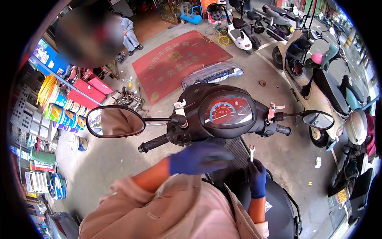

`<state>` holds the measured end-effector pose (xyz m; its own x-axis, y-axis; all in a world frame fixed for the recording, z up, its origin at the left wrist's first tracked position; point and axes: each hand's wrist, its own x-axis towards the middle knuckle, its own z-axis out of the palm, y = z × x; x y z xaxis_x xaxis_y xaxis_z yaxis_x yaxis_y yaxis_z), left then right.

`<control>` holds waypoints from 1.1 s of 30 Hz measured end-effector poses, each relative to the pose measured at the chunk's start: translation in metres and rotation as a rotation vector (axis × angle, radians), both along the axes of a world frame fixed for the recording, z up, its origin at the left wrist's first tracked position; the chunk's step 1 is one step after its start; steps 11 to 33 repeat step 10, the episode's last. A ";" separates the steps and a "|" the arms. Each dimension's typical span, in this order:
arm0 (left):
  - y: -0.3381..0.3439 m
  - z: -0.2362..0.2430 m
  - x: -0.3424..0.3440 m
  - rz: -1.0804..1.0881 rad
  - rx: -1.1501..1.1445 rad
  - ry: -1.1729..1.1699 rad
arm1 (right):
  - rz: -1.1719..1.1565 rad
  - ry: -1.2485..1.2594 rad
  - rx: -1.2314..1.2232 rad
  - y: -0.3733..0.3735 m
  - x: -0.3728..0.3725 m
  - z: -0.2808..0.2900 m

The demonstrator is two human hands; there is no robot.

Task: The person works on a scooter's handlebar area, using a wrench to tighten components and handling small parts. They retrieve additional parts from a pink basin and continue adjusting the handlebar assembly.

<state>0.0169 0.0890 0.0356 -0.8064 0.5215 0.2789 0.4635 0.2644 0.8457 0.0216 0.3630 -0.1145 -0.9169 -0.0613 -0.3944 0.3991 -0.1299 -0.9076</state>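
A black scooter stands in front of me, its handlebar [155,143] and lit round speedometer [227,113] facing me. My left hand [197,158], in a blue glove, hovers before the handlebar, above the footboard [238,155]. Motion blurs it, but its fingers look stretched out to the right, with nothing visible in them. My gloved right hand [257,179], over the black seat [278,205], is closed round a wrench [252,152]. The wrench's open jaw points up and away, past the fingers. Two mirrors sit on the bar, the left mirror [115,122] and the right mirror [318,120].
A clear plastic-wrapped panel [213,73] lies ahead near a red mat [167,59]. Red toolboxes [85,92] and stacked tubs [65,115] stand left. Parked scooters [318,87] line the right. A person [129,34] sits at the back; a blue compressor [191,16] stands nearby.
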 end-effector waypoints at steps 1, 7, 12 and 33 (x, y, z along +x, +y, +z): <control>-0.029 0.012 0.024 0.069 0.009 -0.081 | 0.057 -0.004 0.000 -0.006 -0.003 0.015; -0.133 0.016 0.059 0.776 -0.020 -0.285 | 0.391 0.263 -0.147 -0.043 -0.014 0.057; -0.140 0.009 0.038 0.762 0.068 -0.071 | 0.541 0.544 0.016 -0.066 -0.022 0.059; -0.140 0.009 0.038 0.762 0.068 -0.071 | 0.541 0.544 0.016 -0.066 -0.022 0.059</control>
